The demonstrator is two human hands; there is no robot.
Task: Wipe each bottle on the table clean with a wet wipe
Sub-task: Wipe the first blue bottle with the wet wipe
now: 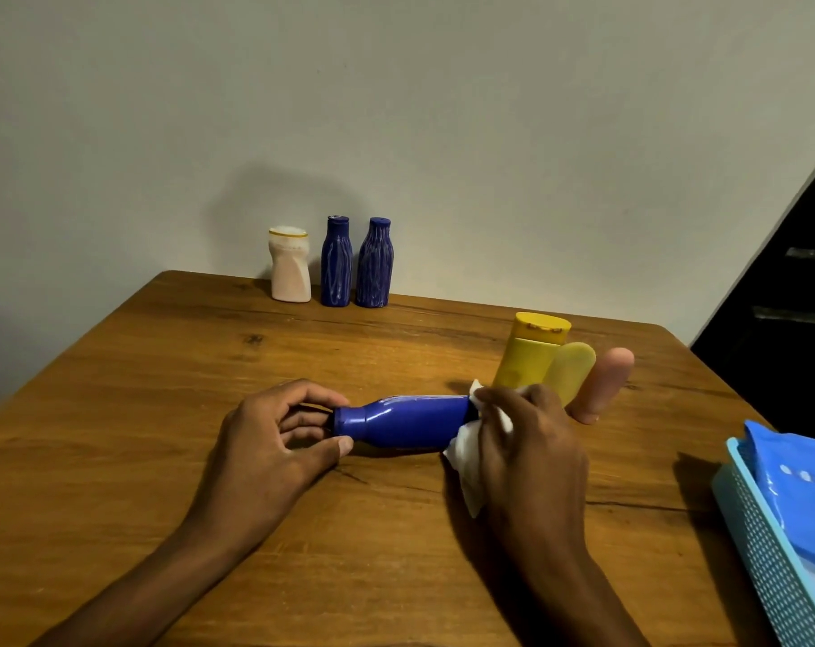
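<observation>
A glossy dark-blue plastic bottle (408, 422) lies on its side near the middle of the wooden table (163, 366), the left hand (275, 441) pinching its capped neck between thumb and curled fingers while the right hand (531, 441) presses a crumpled white wet wipe (466, 464) round its base end. It looks light, rigid and, once damp, probably slippery and prone to roll, so the narrow neck seems the surest hold.

Your wooden table (209, 357) is bearing three upright bottles (336, 262) at its far edge (wall side) and a mesh basket (765, 548) at right.
</observation>
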